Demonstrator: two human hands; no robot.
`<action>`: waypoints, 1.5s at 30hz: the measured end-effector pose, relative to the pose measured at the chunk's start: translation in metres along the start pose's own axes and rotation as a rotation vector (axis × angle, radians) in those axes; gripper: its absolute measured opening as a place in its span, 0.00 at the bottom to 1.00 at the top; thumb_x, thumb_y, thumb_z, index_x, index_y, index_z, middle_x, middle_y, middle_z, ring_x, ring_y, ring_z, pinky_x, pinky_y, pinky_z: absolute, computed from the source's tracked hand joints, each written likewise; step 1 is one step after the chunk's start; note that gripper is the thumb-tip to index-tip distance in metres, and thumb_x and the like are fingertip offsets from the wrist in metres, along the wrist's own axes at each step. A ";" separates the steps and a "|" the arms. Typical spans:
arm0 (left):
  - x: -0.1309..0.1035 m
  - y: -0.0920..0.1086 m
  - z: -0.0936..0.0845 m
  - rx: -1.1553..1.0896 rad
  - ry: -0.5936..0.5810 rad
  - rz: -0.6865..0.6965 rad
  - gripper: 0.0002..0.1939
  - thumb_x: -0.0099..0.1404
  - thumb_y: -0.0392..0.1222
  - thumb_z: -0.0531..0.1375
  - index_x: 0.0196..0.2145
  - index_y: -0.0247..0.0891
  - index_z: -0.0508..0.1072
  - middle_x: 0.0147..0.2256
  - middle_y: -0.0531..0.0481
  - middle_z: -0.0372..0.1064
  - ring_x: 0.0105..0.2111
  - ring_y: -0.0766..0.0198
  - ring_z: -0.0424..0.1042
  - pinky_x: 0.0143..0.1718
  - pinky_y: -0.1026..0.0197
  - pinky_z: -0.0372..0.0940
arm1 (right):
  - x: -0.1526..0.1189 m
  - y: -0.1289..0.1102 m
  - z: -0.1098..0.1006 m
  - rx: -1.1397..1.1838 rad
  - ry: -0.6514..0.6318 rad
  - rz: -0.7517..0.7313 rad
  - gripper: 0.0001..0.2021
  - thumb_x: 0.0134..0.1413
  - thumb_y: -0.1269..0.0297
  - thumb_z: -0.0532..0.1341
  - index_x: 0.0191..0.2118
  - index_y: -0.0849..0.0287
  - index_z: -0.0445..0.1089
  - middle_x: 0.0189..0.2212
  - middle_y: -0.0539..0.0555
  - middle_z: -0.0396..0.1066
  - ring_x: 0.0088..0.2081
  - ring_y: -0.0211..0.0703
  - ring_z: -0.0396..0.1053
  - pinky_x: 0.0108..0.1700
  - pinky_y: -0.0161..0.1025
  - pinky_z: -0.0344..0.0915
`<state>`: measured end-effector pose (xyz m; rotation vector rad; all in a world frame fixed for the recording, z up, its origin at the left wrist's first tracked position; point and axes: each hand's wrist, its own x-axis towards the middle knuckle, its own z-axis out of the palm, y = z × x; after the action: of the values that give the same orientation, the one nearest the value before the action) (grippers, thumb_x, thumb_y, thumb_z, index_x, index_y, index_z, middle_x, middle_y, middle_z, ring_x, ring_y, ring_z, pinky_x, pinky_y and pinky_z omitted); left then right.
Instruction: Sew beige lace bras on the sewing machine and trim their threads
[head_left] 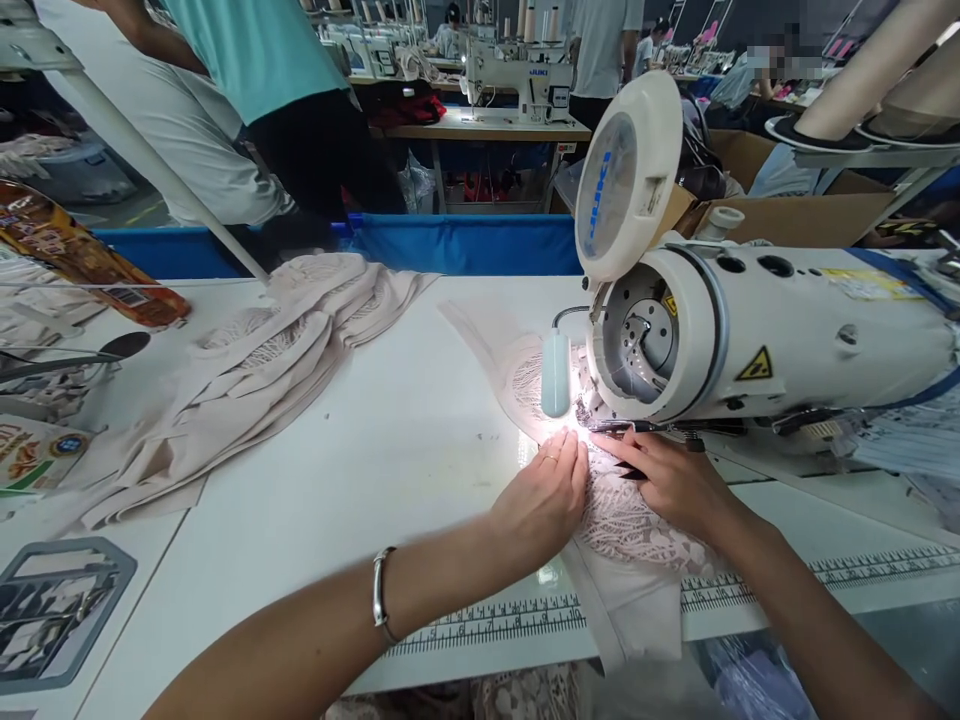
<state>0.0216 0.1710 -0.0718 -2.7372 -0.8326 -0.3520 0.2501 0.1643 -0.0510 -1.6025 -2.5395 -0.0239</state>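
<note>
Your left hand (544, 495) lies on the near-left part of the pale pink lace fabric (622, 515), fingers drawn together and tips just short of the lit spot under the sewing machine (787, 320); whether they pinch the cloth or only press it, you cannot tell from here. Your right hand (679, 485) is curled round a dark pointed tool (631, 472), its tips poking out over the lace, while your index finger reaches toward that same spot. The lace spreads between and below your hands, runs on beyond your left fingertips past the small lamp (555, 372), and its plain end crosses the printed ruler (495, 625) at the near edge.
</note>
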 end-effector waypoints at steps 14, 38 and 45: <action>-0.002 -0.030 0.004 -0.109 0.040 0.109 0.24 0.68 0.25 0.46 0.60 0.17 0.62 0.59 0.27 0.66 0.63 0.50 0.65 0.64 0.50 0.64 | 0.005 -0.002 0.005 0.040 0.013 -0.022 0.38 0.43 0.76 0.55 0.63 0.44 0.67 0.44 0.52 0.76 0.45 0.47 0.73 0.42 0.37 0.72; 0.004 -0.014 -0.018 -0.498 -0.044 -0.038 0.07 0.72 0.35 0.54 0.42 0.32 0.71 0.42 0.40 0.70 0.42 0.54 0.70 0.41 0.52 0.70 | 0.002 -0.010 0.008 0.082 0.135 0.012 0.29 0.47 0.80 0.51 0.51 0.52 0.76 0.41 0.53 0.78 0.42 0.42 0.76 0.37 0.33 0.72; 0.003 -0.030 -0.016 -0.569 -0.062 0.041 0.11 0.75 0.33 0.48 0.40 0.34 0.70 0.48 0.40 0.72 0.53 0.54 0.68 0.60 0.44 0.60 | 0.004 -0.012 0.006 0.002 0.217 -0.142 0.26 0.49 0.84 0.48 0.42 0.55 0.77 0.47 0.53 0.79 0.45 0.45 0.75 0.40 0.39 0.71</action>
<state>0.0042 0.1918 -0.0506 -3.2954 -0.7843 -0.5737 0.2371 0.1634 -0.0554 -1.3356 -2.4763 -0.1987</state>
